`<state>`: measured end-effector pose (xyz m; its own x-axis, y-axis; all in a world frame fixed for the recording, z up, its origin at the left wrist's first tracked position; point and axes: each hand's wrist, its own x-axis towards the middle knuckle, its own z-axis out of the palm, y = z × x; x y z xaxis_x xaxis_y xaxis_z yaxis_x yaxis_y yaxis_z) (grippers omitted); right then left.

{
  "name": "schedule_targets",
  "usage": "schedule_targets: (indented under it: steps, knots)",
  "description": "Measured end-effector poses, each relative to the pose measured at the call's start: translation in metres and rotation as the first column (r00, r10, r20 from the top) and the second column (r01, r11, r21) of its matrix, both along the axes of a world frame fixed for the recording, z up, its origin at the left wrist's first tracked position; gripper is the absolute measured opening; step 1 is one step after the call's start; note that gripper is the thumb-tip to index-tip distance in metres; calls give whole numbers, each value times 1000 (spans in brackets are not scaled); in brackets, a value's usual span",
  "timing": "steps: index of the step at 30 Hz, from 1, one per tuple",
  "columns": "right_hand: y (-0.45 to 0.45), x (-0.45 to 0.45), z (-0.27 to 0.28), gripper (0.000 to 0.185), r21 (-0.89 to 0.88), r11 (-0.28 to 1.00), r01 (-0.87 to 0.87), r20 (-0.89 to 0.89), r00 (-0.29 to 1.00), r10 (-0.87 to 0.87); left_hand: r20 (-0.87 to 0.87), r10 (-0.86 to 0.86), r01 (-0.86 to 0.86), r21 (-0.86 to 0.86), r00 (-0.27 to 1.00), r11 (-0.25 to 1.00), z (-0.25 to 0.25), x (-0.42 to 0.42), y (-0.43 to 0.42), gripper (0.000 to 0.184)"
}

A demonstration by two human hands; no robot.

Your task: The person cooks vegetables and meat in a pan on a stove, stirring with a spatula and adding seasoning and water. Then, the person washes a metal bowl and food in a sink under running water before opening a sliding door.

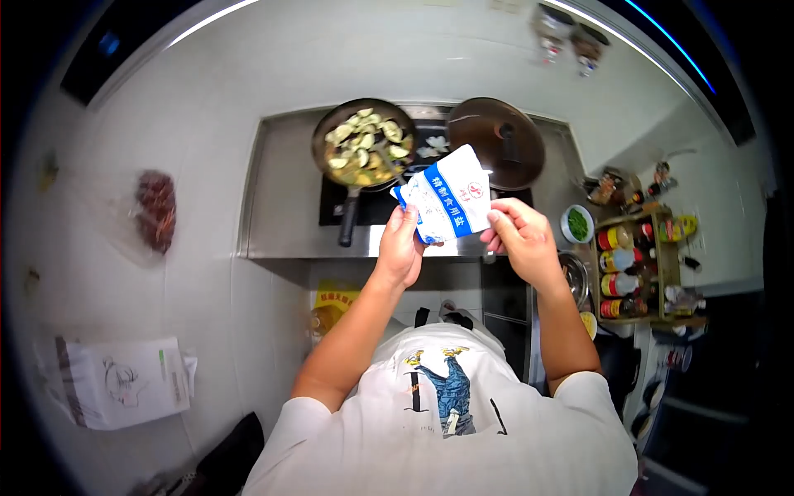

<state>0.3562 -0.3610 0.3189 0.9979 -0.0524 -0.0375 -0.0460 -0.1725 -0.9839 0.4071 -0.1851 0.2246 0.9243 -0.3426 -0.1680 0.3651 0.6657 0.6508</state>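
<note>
In front of me, over the front of the cooktop [332, 208], is a white and blue salt packet [451, 194] with printed characters. My left hand [403, 248] grips its lower left side, thumb on the front face. At the packet's right edge, my right hand [523, 240] has its fingers closed in a pinch on the edge. Beyond the packet to the left, a frying pan [317, 153] holds pale green-edged vegetable slices [366, 132]. A spatula [385, 157] rests in the pan, its handle partly hidden by the packet.
Right of the pan lies a dark round lid [480, 136] with a knob handle. A bowl of chopped greens [577, 223] stands at the counter's right, beside a wooden rack [655, 273] of seasoning bottles. A bag with dark red contents [155, 211] hangs on the left wall.
</note>
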Motion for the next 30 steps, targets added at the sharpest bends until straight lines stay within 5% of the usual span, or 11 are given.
schedule_targets:
  steps: [9,13,16,20,26,30]
  knots:
    - [123,28,-26,13,-39,960,-275,-96,958,271,-113,84,-94,-88,990,992,-33,14,118,49]
    - [149,44,-23,11,-418,886,-202,200,931,306,-153,119,-131,-74,981,989,-42,21,152,48]
    - [161,51,-22,12,-482,863,-153,259,916,307,-194,153,-169,-70,969,983,-41,33,165,46]
    - [162,69,-14,14,-468,859,-208,190,925,328,-93,227,-234,-65,969,970,-31,53,172,49]
    - [156,101,-5,14,-429,901,-71,390,885,255,146,300,-308,31,943,951,-9,77,172,45]
    - [151,122,-7,15,-446,879,-170,353,868,348,181,335,-354,81,924,932,2,95,167,44]
